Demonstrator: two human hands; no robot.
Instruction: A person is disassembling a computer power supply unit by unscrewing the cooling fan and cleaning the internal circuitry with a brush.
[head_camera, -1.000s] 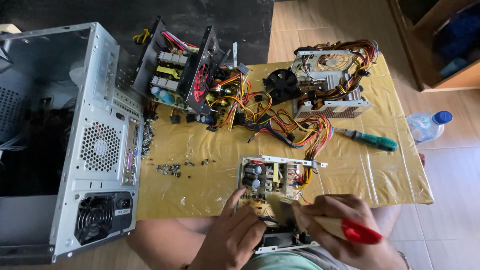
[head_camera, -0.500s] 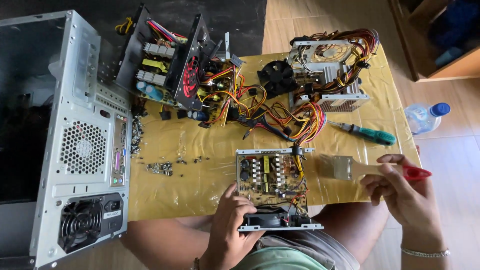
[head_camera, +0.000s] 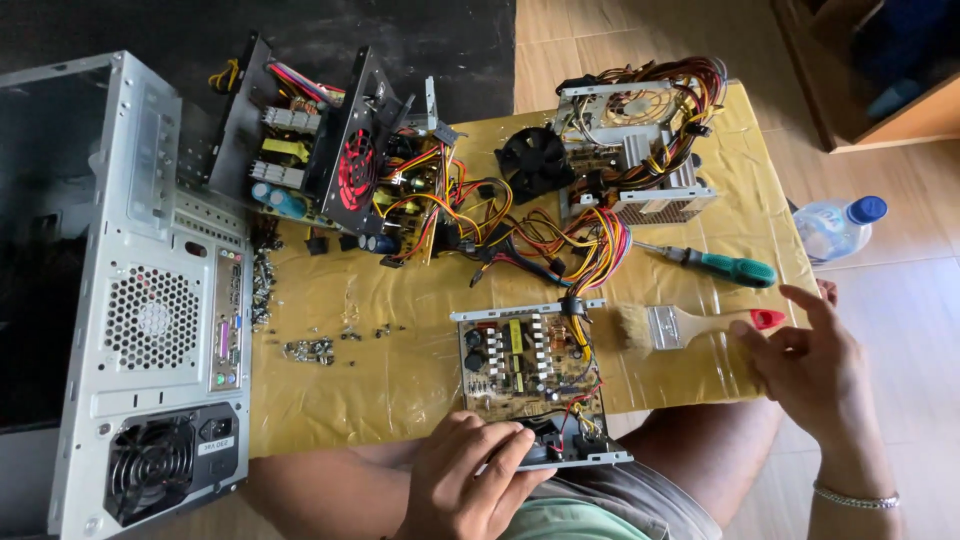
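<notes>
Head view, low bench (head_camera: 400, 380) covered in yellow plastic sheet.

Work in hand: an opened power supply unit (head_camera: 530, 385) at lower centre of the frame, near the bench's near edge. Cover is off; the brown circuit board with heat sinks, coils and capacitors lies exposed. Its cable bundle runs up toward the middle of the frame.

Left hand (head_camera: 470, 480), bottom centre: fingers curled over the near end of the unit, gripping the casing edge beside the black fan. Right hand (head_camera: 815, 375), lower right: open, fingers loosely spread, holding nothing. It sits just beside the red handle end of a flat paintbrush (head_camera: 685, 325), which lies on the bench to the right of the unit; whether a fingertip touches the handle cannot be told from this angle.

Progress, judged: the unit is opened and the brush is set down. The board looks fairly clean, though the view is too coarse to confirm. The unit is not closed up; no cover is seen beside it.

Other items: green-handled screwdriver (head_camera: 725, 267) above the brush; two more dismantled power supplies (head_camera: 340, 165) at upper centre-left and another (head_camera: 630, 140) at upper right; loose screws (head_camera: 310, 348) at centre left; computer tower case (head_camera: 130, 300) at left; water bottle (head_camera: 838, 225) on the floor, right.
</notes>
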